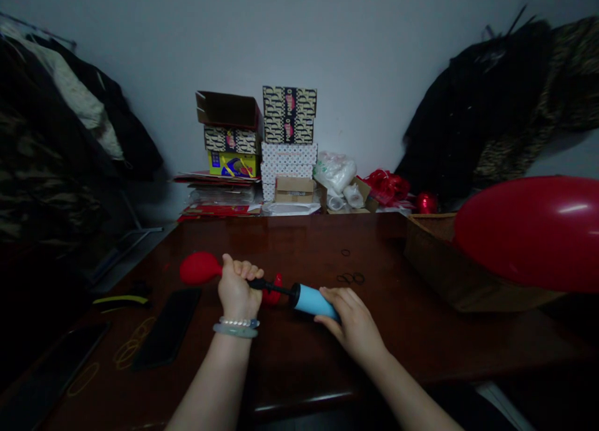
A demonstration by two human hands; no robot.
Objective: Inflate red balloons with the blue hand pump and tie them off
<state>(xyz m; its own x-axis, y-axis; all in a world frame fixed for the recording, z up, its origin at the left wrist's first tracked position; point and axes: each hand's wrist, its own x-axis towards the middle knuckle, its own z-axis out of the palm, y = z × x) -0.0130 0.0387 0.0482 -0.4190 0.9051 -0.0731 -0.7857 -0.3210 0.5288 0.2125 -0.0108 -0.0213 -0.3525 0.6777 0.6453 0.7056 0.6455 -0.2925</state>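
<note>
My left hand (238, 292) is closed around the black end of a hand balloon pump (309, 299), together with the neck of a small, partly filled red balloon (199, 268). The balloon sticks out to the left of my fist. A black rod runs from that fist to the pump's light blue barrel, and my right hand (352, 319) is wrapped around the barrel's right end. Just behind the rod, something red (271, 295) lies on the table, partly hidden; possibly more balloons. My left wrist carries a beaded bracelet (239, 322) and a bangle (235, 330).
On the dark table (299, 244) lie black bands (350, 278), yellowish bands (133, 347), a black phone-like slab (168, 328) and a yellow-and-black tool (121, 302). At right, a big red balloon (533, 231) rests in a brown box (449, 281). Stacked boxes (289, 159) stand behind.
</note>
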